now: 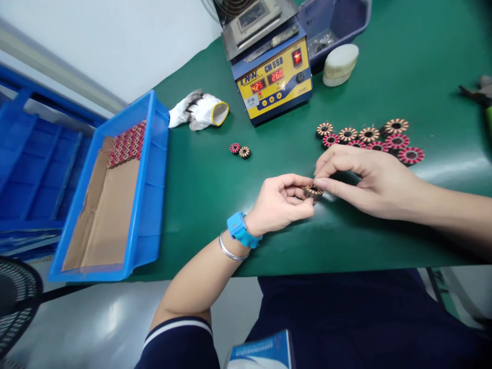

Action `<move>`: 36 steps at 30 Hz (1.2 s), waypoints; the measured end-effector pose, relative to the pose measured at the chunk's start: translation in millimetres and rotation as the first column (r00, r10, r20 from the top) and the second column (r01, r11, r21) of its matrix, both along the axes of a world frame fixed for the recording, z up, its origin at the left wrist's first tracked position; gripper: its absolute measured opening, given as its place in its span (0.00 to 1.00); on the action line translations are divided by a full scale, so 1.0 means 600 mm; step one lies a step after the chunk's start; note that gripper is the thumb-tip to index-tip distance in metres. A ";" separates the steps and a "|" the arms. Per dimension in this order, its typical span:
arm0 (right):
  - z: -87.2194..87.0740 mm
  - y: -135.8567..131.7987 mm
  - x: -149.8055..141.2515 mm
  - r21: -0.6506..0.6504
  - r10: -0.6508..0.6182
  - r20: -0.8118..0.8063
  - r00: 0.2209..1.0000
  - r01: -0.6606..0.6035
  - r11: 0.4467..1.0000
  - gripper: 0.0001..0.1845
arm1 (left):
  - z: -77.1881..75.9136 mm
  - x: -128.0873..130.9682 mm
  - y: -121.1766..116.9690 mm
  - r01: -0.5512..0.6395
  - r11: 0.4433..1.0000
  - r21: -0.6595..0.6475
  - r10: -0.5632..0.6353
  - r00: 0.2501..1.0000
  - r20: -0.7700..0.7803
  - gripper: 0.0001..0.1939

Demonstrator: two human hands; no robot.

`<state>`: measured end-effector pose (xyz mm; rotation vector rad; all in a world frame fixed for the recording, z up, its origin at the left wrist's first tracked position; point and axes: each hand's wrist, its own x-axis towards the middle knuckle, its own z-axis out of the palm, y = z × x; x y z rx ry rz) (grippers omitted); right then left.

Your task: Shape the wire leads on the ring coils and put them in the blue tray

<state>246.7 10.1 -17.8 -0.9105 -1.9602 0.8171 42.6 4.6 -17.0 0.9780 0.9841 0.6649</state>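
Between the fingers of my left hand (279,202) is a small copper-wound motor stator (313,192), its ring face turned up. My right hand (369,179) meets it from the right, thumb and forefinger pinched together at its upper edge; whether a fine wire lies in that pinch is too small to make out. Just beyond my right hand, several wound stators (369,134) stand in rows, some with copper-coloured faces and some with red ones, partly covered by the hand. Two more stators (240,150), one red and one copper, sit side by side farther left.
A blue bin (148,205) at the left holds cardboard and a block of red stators (128,145). White gloves (200,110) lie beside it. At the back are a yellow-fronted CM 558 heating unit (274,84) with lit displays, a purple bin (353,23) and a white oval container (341,65). Pliers (478,95) lie far right.
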 end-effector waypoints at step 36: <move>-0.002 -0.018 0.004 0.050 0.074 0.062 0.995 -0.077 0.996 0.07 | -0.009 -0.012 -0.013 0.145 0.972 0.182 -0.136 0.989 -0.062 0.25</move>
